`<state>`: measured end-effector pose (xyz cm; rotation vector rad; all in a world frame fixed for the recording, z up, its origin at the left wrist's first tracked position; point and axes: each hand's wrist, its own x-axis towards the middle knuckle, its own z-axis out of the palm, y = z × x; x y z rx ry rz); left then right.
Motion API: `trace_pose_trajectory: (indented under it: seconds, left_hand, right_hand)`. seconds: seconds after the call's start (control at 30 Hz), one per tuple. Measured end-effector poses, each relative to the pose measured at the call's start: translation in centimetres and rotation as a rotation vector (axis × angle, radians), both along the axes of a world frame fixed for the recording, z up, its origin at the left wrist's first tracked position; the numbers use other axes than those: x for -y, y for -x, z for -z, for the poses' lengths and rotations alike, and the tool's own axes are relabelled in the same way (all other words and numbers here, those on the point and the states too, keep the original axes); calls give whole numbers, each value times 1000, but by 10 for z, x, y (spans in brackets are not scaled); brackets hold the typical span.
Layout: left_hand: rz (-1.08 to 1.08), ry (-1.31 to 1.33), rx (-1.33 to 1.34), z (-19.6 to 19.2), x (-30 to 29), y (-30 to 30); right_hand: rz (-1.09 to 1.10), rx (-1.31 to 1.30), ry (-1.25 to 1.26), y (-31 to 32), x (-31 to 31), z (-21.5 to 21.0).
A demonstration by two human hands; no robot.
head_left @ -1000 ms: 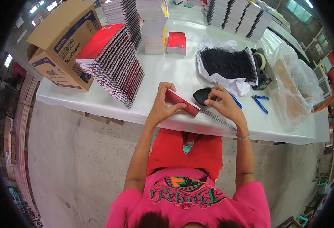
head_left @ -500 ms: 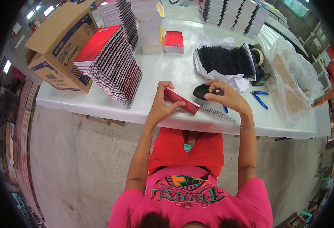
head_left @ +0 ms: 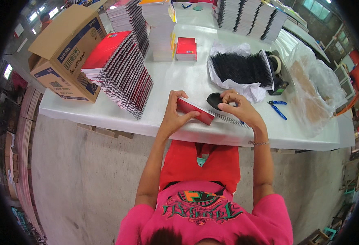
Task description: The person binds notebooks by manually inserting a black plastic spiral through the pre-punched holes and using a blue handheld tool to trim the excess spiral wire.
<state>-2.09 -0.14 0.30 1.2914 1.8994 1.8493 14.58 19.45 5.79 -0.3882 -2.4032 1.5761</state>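
Observation:
My left hand is closed round a small red notebook, thumb on its cover, held at a slant above the table's front edge. From the notebook's right end a spiral binding coil sticks out to the right. Over the coil, my right hand pinches a black rounded piece, whose kind I cannot make out. Whether this piece touches the coil is not plain. Partly hidden behind the coil near my right fingers is something small and blue.
Left stand a cardboard box and a tall stack of red spiral notebooks. Small red notebooks lie mid-table. At right are black coils on paper, blue pliers, a tape roll and a clear plastic bag.
My right hand, with the black piece, has shifted slightly left. The coil's free end sits closer to the notebook, so a little less of it sticks out. My left hand keeps its hold.

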Motion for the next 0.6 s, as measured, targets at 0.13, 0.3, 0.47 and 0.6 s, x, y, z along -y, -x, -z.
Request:
trace_pose_trajectory:
  seconds: [0.13, 0.3, 0.47, 0.6]
  left_hand:
    - [-115, -11, -142, -1, -4, -12]
    - [-276, -17, -73, 2, -7, -28]
    - [-341, -57, -95, 3, -13, -36]
    - [-348, -52, -116, 5, -15, -37]
  right_hand:
    - [139, -158, -411, 5, -9, 12]
    - [167, -98, -360, -1, 21, -8]
    - [227, -117, -643, 3, 49, -3]
    - [359, -183, -617, 10, 61, 7]
